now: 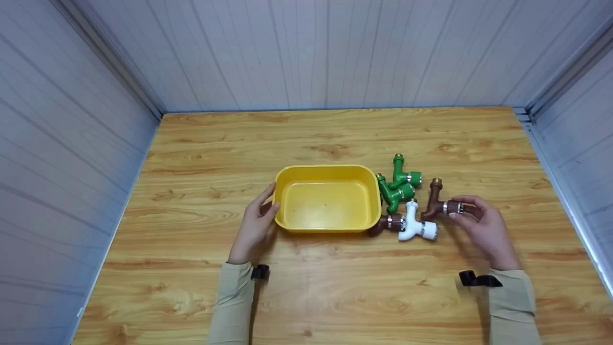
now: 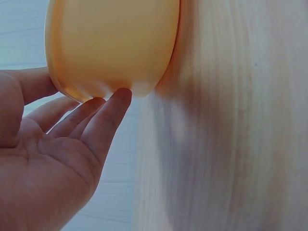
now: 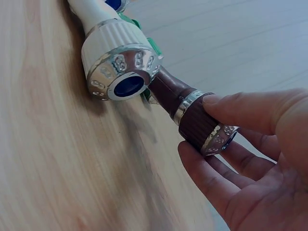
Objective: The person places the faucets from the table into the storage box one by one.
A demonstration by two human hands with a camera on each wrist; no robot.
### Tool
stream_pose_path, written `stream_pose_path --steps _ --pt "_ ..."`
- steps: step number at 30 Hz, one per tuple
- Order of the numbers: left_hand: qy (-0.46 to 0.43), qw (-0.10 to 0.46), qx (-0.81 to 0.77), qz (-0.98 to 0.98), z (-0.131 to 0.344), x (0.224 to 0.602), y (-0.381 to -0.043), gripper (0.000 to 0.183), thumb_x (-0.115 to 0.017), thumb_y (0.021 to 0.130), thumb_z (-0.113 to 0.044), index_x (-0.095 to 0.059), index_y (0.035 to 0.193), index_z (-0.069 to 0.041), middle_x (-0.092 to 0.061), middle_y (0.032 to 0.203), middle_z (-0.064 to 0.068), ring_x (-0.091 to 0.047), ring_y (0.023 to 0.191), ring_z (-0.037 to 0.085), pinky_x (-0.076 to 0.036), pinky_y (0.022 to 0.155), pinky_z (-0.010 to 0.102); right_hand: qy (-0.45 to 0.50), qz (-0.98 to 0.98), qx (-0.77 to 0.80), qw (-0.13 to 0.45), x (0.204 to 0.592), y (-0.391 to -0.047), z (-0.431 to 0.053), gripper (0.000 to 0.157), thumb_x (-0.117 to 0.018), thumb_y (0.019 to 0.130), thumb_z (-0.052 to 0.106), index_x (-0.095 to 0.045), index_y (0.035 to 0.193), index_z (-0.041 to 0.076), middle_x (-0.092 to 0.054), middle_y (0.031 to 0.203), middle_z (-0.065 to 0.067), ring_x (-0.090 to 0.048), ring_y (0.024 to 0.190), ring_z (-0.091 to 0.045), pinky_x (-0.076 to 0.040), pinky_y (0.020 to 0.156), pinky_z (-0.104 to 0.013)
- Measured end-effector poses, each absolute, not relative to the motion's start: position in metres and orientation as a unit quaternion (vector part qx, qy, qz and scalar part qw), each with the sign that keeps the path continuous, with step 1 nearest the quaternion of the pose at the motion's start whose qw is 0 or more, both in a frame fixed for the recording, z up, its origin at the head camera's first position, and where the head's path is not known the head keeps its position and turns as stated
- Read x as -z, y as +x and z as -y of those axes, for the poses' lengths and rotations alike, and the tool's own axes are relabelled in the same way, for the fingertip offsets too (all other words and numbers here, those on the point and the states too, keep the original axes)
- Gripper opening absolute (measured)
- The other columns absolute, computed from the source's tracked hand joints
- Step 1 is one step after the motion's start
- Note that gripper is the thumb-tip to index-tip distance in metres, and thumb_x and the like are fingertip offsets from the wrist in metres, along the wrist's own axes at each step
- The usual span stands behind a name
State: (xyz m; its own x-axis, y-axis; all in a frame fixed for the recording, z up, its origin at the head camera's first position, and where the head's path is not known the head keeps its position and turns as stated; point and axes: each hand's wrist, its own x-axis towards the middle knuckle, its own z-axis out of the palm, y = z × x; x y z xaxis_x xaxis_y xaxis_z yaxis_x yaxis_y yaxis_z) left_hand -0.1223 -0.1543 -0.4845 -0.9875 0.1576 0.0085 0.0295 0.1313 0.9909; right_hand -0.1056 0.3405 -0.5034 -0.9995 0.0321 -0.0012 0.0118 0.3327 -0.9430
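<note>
My left hand (image 1: 255, 225) holds the left end of a yellow plastic tub (image 1: 327, 230). In the left wrist view its fingertips (image 2: 124, 94) press the tub's outer wall, with the thumb at the rim. My right hand (image 1: 486, 232) pinches the ribbed knob of a brown faucet (image 1: 435, 203) between thumb and fingers. The right wrist view shows that knob (image 3: 198, 126) with its silver bands, close by a white faucet (image 3: 113, 50).
Two green faucets (image 1: 399, 195) lie against the tub's right side. Below them, another brown faucet (image 1: 395, 222) is partly hidden by the tub and the white faucet. Pale panel walls (image 1: 306, 57) enclose the wooden table (image 1: 335, 287) at the back and sides.
</note>
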Motion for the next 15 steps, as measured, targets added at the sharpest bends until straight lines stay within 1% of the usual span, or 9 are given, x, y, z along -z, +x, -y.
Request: stream_pose_path --steps 5,9,15 --pt "0.055 0.05 -0.654 -0.753 0.154 0.483 -0.122 0.051 -0.05 0.097 0.004 -0.032 0.144 0.007 -0.031 0.149 0.025 -0.041 0.128 0.042 -0.041 0.103 0.041 -0.009 0.809 -0.587 0.018 0.501 -0.105 -0.34 0.043 -0.067 0.086 -0.006 -0.05 0.125 -0.013 -0.056 0.12 -0.009 -0.058 0.105 -0.005 -0.049 0.088 -0.018" --pt "0.057 0.049 -0.664 -0.744 0.154 0.486 -0.123 0.052 -0.05 0.096 0.004 -0.032 0.145 0.007 -0.031 0.149 0.025 -0.042 0.128 0.042 -0.042 0.102 0.039 -0.004 0.796 -0.605 0.026 0.495 -0.104 -0.338 0.043 -0.067 0.084 -0.008 -0.051 0.123 -0.014 -0.057 0.118 -0.007 -0.058 0.106 -0.007 -0.049 0.088 -0.019" --pt "0.055 0.054 -0.692 -0.718 0.155 0.49 -0.122 0.052 -0.05 0.097 0.003 -0.031 0.145 0.005 -0.03 0.15 0.024 -0.042 0.127 0.042 -0.044 0.1 0.039 0.004 0.796 -0.604 0.039 0.485 -0.104 -0.332 0.042 -0.069 0.083 -0.007 -0.053 0.121 -0.013 -0.059 0.116 -0.005 -0.059 0.105 -0.007 -0.049 0.087 -0.018"
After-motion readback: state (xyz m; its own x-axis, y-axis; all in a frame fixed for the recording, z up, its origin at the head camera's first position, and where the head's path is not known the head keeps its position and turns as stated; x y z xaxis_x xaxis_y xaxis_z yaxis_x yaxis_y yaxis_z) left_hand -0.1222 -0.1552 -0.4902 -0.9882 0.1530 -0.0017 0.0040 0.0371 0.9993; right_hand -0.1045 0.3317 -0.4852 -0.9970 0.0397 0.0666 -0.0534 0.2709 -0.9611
